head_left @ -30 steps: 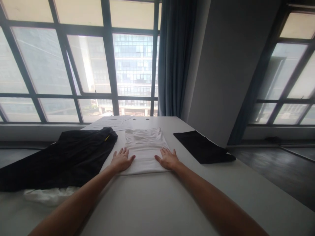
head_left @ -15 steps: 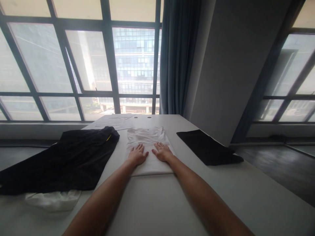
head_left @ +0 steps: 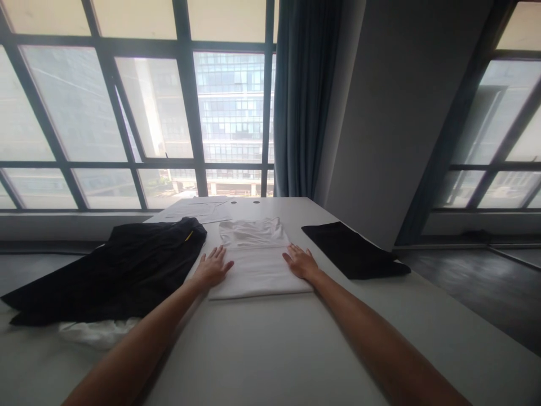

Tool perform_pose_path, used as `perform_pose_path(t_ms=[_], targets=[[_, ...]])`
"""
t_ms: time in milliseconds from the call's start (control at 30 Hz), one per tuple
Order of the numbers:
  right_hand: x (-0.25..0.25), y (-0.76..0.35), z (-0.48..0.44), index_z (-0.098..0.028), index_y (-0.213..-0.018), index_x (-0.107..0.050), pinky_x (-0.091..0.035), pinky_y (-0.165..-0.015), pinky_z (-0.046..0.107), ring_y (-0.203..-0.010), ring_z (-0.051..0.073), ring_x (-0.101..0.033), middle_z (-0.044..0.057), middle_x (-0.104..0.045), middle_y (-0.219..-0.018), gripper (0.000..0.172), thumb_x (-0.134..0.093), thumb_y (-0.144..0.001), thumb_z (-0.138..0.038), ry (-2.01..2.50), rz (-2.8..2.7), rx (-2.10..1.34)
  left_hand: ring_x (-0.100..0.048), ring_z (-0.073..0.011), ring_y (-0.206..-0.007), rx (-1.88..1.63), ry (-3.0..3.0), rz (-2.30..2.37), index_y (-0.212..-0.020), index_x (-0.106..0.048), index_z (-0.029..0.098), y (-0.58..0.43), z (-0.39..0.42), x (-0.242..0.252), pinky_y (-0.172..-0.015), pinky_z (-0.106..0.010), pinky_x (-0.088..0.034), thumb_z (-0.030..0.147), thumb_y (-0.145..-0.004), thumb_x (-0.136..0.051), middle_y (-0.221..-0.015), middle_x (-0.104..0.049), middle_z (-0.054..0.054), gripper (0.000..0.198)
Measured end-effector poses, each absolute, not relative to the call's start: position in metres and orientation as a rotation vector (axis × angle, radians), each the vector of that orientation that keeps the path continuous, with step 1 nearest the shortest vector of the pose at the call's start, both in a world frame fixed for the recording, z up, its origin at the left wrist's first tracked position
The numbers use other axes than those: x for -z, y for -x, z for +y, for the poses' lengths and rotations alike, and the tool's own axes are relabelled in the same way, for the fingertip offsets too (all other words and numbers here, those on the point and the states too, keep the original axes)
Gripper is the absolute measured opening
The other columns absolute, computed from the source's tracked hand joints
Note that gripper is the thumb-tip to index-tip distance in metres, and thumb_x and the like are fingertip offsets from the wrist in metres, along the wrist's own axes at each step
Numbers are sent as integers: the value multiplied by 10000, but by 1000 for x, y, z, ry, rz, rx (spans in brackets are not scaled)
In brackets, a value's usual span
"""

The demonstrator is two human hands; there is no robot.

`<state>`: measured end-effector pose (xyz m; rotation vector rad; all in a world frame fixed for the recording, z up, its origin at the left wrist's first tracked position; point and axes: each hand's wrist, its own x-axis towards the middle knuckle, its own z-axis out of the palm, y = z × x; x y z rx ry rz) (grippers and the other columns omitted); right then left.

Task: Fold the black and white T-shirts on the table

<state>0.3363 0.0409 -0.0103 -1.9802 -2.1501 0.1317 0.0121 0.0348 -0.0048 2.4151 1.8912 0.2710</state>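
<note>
A folded white garment [head_left: 257,270] lies in front of me, its near part smooth and its far part wrinkled. At its left edge rests my left hand [head_left: 212,267], palm down, fingers stretched out and thumb on the cloth. My right hand [head_left: 301,261] lies flat at the right edge, fingers extended, fingertips on the fabric. Neither hand grips anything. What kind of garment it is, the folds do not show.
A spread black garment [head_left: 114,276] with a small yellow mark lies left, over some white cloth [head_left: 99,332]. Right is a folded black cloth [head_left: 355,251]. Paper sheets [head_left: 192,210] lie at the far end of the white table [head_left: 262,355], near windows and a curtain [head_left: 300,113].
Both hands have slid apart, from the middle of the white garment out to its left and right edges. The garment's near part now looks flatter and wider.
</note>
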Motion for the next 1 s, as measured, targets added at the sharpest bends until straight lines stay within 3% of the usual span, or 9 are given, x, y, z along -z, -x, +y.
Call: perform_pose_path(t_ms=[167, 400, 567, 633, 700, 767, 867, 933, 1000], targets=[[10, -343, 20, -172, -1582, -237, -67, -1214, 486, -1523, 187, -126, 89, -158, -1654, 673, -150, -1026, -542, 1875, -2287, -252, -149, -233, -1527, -222, -2587, 1468, -1569, -291, 191, -28, 1, 5, -1220, -456, -108, 616, -979, -226, -1638, -205, -94, 731], [15, -346, 13, -211, -1591, -209, -46, -1211, 536, -1528, 227, -107, 61, -134, -1659, 715, -208, -999, -612, 1977, -2323, -266, -88, -250, -1534, -81, -2560, 1508, -1584, -232, 138, -12, -13, 8, -1226, -444, -91, 671, -962, -237, -1649, -124, -107, 819], [12, -352, 4, -177, -1495, -435, -150, -1201, 497, -1469, 245, -301, 109, -360, -1584, 591, -277, -1020, -491, 1893, -2221, -126, -52, -308, -1529, -51, -2545, 1348, -1585, -243, 203, 22, -14, 1, -1223, -507, -61, 788, -830, -456, -1650, -88, -113, 978], [9, -360, 0, -171, -1404, -548, -251, -1175, 419, -1401, 239, -415, 117, -485, -1503, 503, -353, -1004, -403, 1799, -2228, -105, -88, -332, -1524, -72, -2545, 1227, -1552, -341, 243, 33, -13, -3, -1221, -513, -107, 784, -726, -616, -1646, -151, -110, 1025], [4, -372, -3, -169, -1313, -628, -333, -1126, 331, -1322, 217, -507, 106, -570, -1423, 429, -421, -950, -265, 1698, -2254, -156, -215, -333, -1503, -181, -2534, 1145, -1448, -514, 252, 39, -12, -4, -1210, -491, -196, 741, -716, -667, -1610, -303, -111, 894], [-1, -385, -4, -176, -1255, -669, -363, -1102, 290, -1274, 206, -548, 89, -608, -1377, 455, -483, -841, -144, 1630, -2280, -252, -401, -317, -1422, -362, -2534, 1097, -1260, -670, 224, 38, -12, -5, -1175, -452, -296, 689, -792, -620, -1504, -493, -121, 662], [-7, -398, -5, -206, -1253, -681, -346, -1130, 313, -1312, 230, -517, 72, -579, -1412, 594, -562, -683, -89, 1584, -2334, -423, -657, -263, -1090, -604, -2552, 1109, -1026, -725, 191, 30, -16, -5, -994, -374, -467, 597, -901, -504, -1186, -717, -122, 479], [-10, -403, -5, -228, -1273, -677, -313, -1160, 349, -1358, 254, -471, 71, -523, -1468, 639, -607, -648, -116, 1545, -2367, -526, -658, -192, -777, -710, -2536, 1185, -914, -693, 186, 23, -19, -5, -780, -305, -503, 545, -943, -438, -883, -739, -73, 442], [-13, -404, -6, -229, -1295, -668, -278, -1182, 382, -1398, 279, -423, 88, -464, -1514, 651, -670, -645, -183, 1502, -2394, -604, -543, -140, -604, -826, -2495, 1265, -797, -624, 190, 18, -21, -6, -632, -259, -444, 513, -957, -406, -667, -631, -7, 421]])
